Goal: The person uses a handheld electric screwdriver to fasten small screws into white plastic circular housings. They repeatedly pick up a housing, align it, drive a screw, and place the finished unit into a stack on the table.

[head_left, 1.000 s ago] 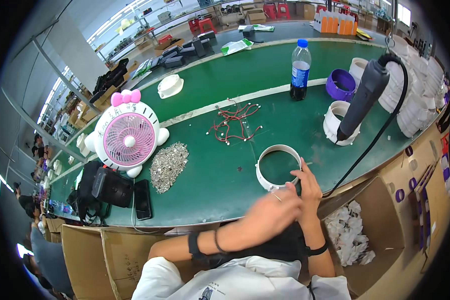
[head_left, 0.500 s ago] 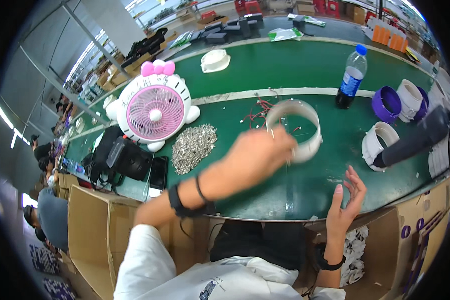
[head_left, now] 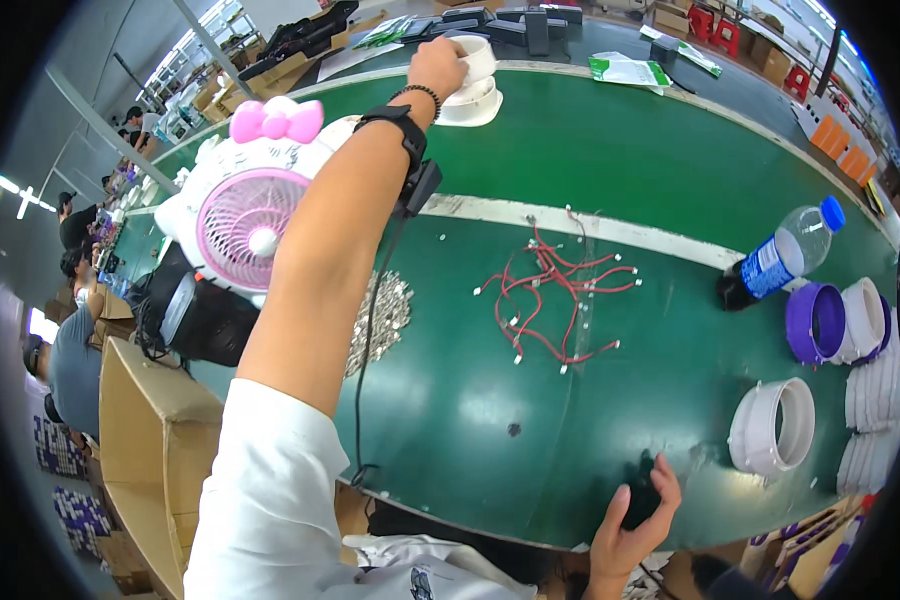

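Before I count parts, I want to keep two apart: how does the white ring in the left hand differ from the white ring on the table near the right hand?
The held ring is in the left hand; the table ring is in no hand. The held ring is beyond the pale strip, above another white ring; the table ring is on the near side, resting on the green table. Both are white and round.

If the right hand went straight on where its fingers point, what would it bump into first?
The right hand would probably meet the blue-capped bottle across the green table, though the hand's height is unclear.
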`<action>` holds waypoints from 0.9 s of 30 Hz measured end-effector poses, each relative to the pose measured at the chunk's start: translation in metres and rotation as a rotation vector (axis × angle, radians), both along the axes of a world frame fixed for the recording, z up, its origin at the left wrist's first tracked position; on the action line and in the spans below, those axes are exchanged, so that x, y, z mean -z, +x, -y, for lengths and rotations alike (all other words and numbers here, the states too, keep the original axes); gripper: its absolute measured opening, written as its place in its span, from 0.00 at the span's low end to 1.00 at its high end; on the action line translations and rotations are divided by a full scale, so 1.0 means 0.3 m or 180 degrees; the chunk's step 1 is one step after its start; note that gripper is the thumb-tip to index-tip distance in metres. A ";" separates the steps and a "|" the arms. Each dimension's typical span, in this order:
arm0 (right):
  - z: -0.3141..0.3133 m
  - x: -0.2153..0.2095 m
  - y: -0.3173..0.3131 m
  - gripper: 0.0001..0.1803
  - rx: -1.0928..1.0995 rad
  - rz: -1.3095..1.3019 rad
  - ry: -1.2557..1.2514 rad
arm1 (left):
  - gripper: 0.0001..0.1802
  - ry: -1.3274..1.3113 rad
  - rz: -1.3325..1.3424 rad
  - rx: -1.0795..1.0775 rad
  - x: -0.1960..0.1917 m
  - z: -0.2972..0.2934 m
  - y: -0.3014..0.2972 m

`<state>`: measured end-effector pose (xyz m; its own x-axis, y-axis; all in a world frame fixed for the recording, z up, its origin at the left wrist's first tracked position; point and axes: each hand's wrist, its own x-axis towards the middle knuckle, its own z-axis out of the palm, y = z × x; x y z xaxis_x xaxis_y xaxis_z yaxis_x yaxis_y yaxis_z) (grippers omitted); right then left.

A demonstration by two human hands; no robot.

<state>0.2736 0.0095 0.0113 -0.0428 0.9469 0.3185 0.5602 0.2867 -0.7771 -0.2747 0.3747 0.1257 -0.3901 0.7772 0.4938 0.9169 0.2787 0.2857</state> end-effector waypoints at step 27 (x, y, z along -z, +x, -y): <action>-0.026 -0.049 -0.020 0.18 0.0028 0.0357 0.0168 | 0.14 0.0200 0.0118 0.0908 0.149 -0.055 0.033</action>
